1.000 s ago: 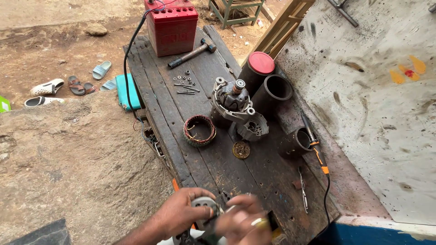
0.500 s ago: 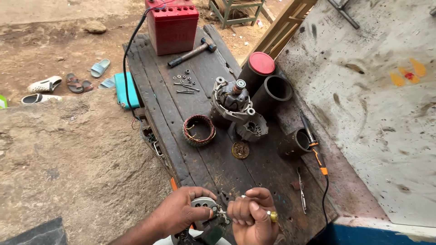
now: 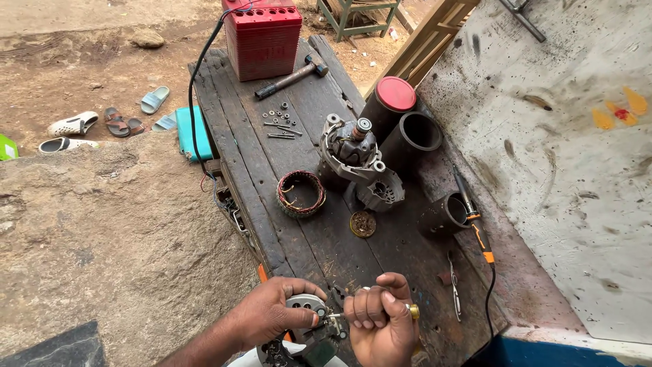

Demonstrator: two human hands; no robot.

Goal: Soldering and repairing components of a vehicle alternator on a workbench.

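left hand: left hand (image 3: 272, 312) at the near edge of the dark weathered wooden plank bench (image 3: 272, 170); fingers curled over the top of a small grey metal alternator part (image 3: 305, 311), thumb pressed on its face. Closed grip.
right hand: right hand (image 3: 382, 325) fisted around a thin tool with a yellow-tipped handle (image 3: 412, 311); the tool's metal tip points left into the grey part. Fingers fully wrapped, tight.
part position: the grey part sits between both hands, bottom centre, just over the bench's near edge. What is under it I cannot tell.
bench middle: grey cast-metal alternator housing (image 3: 350, 149) upright; copper-wound stator ring (image 3: 300, 193) lying flat to its left; small round brass-coloured disc (image 3: 363, 223) nearer the hands.
bench right: black cylinder with a red cap (image 3: 392, 102), open black tube (image 3: 414, 139) just beside it, shorter black tube (image 3: 445, 214) lying nearer; soldering iron with an orange and black handle (image 3: 472, 217) along the edge.
bench far end: red ribbed plastic battery (image 3: 262, 37); hammer with a metal handle (image 3: 292, 76) in front of it; loose bolts and washers (image 3: 280, 122) scattered nearby.
ground left: light sandals (image 3: 71, 126) on the dirt, well apart from the bench.
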